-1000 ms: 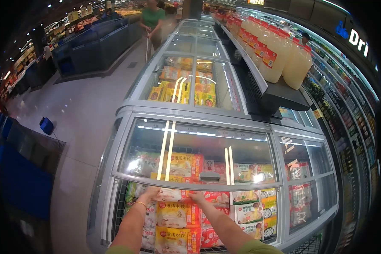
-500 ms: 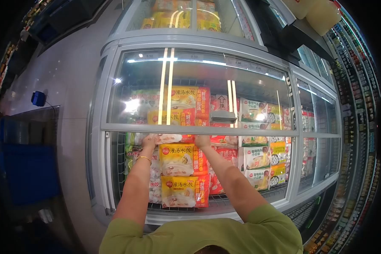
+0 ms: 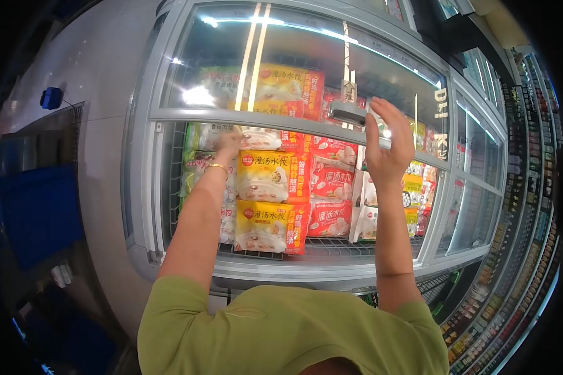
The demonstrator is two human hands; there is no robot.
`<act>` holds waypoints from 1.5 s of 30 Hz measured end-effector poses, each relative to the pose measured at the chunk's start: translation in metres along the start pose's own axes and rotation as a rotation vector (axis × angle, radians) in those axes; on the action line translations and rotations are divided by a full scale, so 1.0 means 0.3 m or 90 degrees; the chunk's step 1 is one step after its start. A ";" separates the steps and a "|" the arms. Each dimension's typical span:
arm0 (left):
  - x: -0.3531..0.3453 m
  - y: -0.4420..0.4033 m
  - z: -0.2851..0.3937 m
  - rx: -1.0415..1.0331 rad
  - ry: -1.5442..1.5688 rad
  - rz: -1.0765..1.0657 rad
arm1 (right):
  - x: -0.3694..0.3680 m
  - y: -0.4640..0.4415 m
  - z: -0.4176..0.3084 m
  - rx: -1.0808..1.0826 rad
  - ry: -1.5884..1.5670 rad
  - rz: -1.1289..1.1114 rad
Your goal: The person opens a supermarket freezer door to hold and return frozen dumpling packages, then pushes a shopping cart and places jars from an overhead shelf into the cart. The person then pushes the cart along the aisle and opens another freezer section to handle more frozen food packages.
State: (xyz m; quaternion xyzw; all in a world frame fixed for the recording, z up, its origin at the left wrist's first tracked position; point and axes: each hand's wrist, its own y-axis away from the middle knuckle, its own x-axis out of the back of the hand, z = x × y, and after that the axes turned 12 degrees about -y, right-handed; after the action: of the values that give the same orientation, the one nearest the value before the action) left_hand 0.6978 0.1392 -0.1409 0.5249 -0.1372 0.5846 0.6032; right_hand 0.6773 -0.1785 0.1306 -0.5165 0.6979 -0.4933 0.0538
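My left hand (image 3: 228,142) is inside the open front part of a chest freezer, closed on the left edge of a yellow-and-white bag of frozen dumplings (image 3: 261,139). Its fingertips are partly hidden and a little blurred. My right hand (image 3: 391,140) is raised above the freezer's sliding glass lid (image 3: 294,94), fingers stretched out, holding nothing. The thumb and fingertips come close to the grey lid handle (image 3: 348,113); whether they touch it I cannot tell. More yellow dumpling bags (image 3: 263,176) stand in a row nearer to me.
Red dumpling bags (image 3: 331,181) stand to the right, with white and green bags (image 3: 367,222) beyond. Paler bags (image 3: 203,167) line the left side. The freezer's front rim (image 3: 294,270) runs before me. Stocked shelves (image 3: 513,250) curve along the right; blue crates (image 3: 40,212) are at left.
My right hand has let go of the bag and risen out over the glass to near the handle. My left hand stays at the bag. The view has tipped, shifting the freezer upward.
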 end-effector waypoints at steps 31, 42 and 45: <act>0.453 1.103 0.251 -0.521 -0.130 0.305 | 0.098 0.425 -0.258 -0.139 0.021 -0.211; 0.244 1.295 -0.091 -0.364 -0.338 0.298 | 0.286 0.694 -0.561 -0.144 -0.009 -0.262; 0.232 1.324 -0.118 -0.370 -0.323 0.307 | 0.300 0.717 -0.587 -0.141 -0.010 -0.261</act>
State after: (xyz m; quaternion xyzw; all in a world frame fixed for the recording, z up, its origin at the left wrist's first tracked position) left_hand 0.3639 0.1131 0.0866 0.4136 -0.5571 0.4986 0.5196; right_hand 0.3893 -0.1410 0.0991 -0.6541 0.6276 -0.4105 -0.0988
